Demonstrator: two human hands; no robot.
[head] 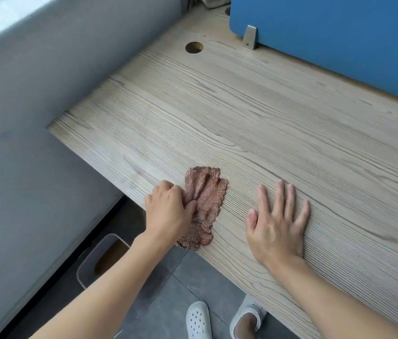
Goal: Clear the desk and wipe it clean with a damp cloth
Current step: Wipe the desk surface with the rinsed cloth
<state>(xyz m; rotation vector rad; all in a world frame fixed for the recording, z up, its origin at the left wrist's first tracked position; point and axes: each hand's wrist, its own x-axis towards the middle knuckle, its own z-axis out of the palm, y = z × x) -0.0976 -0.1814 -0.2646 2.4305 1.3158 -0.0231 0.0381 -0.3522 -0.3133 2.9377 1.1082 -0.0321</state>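
Observation:
A brown textured cloth (204,201) lies bunched lengthwise on the pale wood-grain desk (266,123), close to its front edge. My left hand (168,211) grips the cloth's left side with curled fingers. To the right of the cloth, my right hand (278,221) rests flat on the desktop with fingers spread, not touching the cloth.
A blue divider panel (327,33) on a metal bracket (250,37) stands along the desk's back. A round cable hole (194,47) sits at the far left corner. A grey wall borders the left. A bin (100,258) stands on the floor below the desk's left end.

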